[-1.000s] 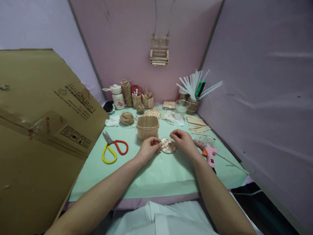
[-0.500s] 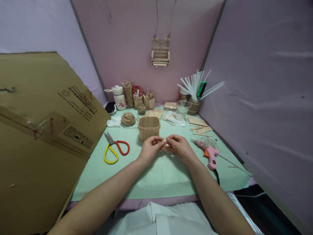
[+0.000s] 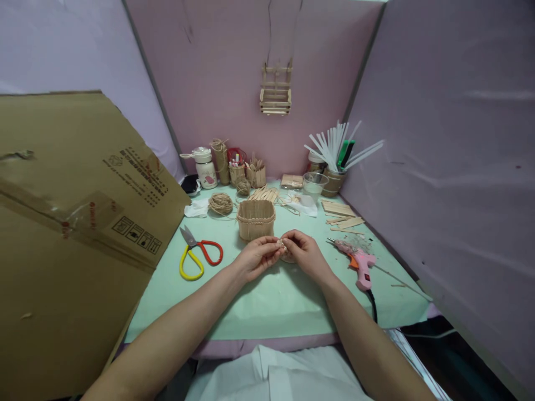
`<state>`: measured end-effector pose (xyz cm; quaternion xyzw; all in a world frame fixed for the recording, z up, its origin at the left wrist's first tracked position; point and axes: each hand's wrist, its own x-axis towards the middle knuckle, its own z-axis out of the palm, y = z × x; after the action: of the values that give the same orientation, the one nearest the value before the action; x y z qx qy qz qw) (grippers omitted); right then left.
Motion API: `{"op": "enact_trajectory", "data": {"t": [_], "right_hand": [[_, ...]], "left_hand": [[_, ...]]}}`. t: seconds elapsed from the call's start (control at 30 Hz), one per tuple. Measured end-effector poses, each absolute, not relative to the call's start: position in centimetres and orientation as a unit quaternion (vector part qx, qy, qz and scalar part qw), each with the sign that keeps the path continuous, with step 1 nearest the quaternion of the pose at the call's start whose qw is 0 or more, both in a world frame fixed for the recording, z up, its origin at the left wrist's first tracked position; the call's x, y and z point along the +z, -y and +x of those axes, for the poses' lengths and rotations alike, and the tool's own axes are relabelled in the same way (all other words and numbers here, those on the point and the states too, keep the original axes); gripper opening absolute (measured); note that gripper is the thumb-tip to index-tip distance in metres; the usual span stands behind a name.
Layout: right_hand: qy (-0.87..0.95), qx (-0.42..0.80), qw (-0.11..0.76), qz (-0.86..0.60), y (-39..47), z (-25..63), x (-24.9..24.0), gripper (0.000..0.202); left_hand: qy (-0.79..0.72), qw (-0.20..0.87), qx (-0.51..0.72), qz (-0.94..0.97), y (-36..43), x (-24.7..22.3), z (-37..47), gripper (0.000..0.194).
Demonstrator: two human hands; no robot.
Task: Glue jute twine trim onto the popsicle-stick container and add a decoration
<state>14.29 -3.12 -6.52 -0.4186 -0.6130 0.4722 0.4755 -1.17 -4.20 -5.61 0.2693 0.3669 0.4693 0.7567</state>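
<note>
At the middle of the table my left hand and my right hand meet, thumbs and fingertips pinched together. Between them is a small pale piece, mostly covered by the fingers; its kind is not clear. Below the fingers a rounded, light-coloured edge shows, largely hidden. Just behind my left hand stands a small tan basket with stick-like sides and a braided cord around its upper part. Scissors with one yellow and one red handle lie to the left. A pink hot glue gun rests to the right.
A large cardboard box leans in from the left. Behind the basket are a twine coil, wooden sticks, a clear plastic cup and a white bottle. White glue sticks stand in a pot. A wooden rack hangs at the back.
The fingers of my left hand have straightened and drawn closer over the small pale piece, so less of it shows. The view has shifted slightly; the things on the table stay put.
</note>
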Motion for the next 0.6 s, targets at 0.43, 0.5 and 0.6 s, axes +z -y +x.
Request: {"op": "enact_trajectory", "data": {"t": [0.43,0.5,0.6], "right_hand": [[0.561,0.465,0.492,-0.476,3.7,14.1,-6.0,0.025],[0.558,0.470,0.491,-0.476,3.7,14.1,-6.0,0.026],[0.554,0.475,0.491,-0.476,3.8,14.1,-5.9,0.027]], "left_hand": [[-0.443,0.543,0.561,0.441,4.8,-5.7,0.0,0.026],[-0.437,0.560,0.560,0.426,4.7,-5.8,0.0,0.027],[-0.431,0.580,0.556,0.412,4.6,-6.1,-0.1,0.029]]}}
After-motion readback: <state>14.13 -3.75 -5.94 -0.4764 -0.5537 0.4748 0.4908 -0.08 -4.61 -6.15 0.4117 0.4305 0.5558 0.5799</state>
